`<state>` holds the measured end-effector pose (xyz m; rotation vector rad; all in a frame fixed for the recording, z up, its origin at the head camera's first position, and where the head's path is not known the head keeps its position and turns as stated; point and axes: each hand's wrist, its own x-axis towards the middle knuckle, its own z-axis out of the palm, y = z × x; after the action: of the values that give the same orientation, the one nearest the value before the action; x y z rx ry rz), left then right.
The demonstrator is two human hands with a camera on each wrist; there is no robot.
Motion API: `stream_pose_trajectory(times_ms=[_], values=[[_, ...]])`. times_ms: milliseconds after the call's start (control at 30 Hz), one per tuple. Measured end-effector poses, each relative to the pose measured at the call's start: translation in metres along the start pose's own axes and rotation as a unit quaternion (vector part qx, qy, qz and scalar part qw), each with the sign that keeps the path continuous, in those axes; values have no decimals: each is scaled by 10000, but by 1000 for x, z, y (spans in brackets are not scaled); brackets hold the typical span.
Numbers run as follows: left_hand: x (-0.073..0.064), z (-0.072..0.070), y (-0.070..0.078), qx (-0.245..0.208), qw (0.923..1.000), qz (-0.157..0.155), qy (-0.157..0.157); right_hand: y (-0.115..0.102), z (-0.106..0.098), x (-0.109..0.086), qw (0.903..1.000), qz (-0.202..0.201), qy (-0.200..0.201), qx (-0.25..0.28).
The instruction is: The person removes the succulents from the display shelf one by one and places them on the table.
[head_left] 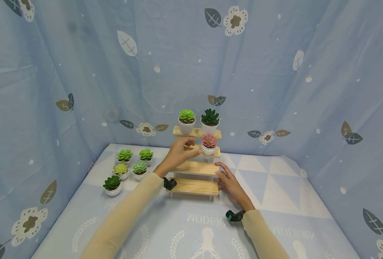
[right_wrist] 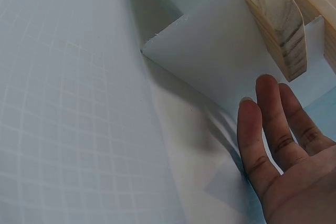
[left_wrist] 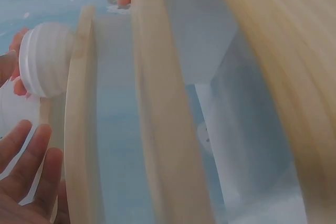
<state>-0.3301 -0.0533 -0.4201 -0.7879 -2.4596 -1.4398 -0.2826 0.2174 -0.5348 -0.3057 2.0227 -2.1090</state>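
Observation:
A stepped wooden plant stand with several tiers stands near the back of the table. On its second tier from the top sits a pink succulent in a white pot. My left hand is just left of that pot, fingers spread and thumb pointing toward it; whether the thumb touches is unclear. In the left wrist view the white pot rests on a board, its plant mostly hidden. My right hand is at the stand's right side, fingers loosely bent beside the board ends, gripping nothing.
A light green succulent and a dark green succulent stand on the top tier. Several potted succulents are grouped on the table left of the stand. A patterned blue curtain hangs behind and at both sides.

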Motion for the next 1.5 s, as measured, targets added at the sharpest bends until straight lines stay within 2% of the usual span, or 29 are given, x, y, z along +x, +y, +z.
stream_pose_trajectory(times_ms=[167, 500, 667, 867, 1000, 1167, 1500], values=[[6, 7, 3, -70, 9999, 74, 22, 0, -1, 1, 10000, 0, 17, -41], [13, 17, 6, -59, 10000, -45, -18, 1, -1, 1, 9999, -69, -29, -91], [15, 21, 6, -7, 9999, -107, 60, 2, -1, 3, 9999, -37, -65, -89], [18, 26, 6, -94, 9999, 93, 1, 3, 0, 4, 9999, 1, -59, -102], [21, 29, 6, 18, 9999, 153, -25, 4, -1, 4, 9999, 25, -26, -94], [23, 32, 8, 204, 9997, 111, -25, 4, -1, 4, 9999, 12, -34, -101], [24, 35, 14, 146, 9999, -5, -87, 6, -4, 4, 10000, -31, -26, -51]])
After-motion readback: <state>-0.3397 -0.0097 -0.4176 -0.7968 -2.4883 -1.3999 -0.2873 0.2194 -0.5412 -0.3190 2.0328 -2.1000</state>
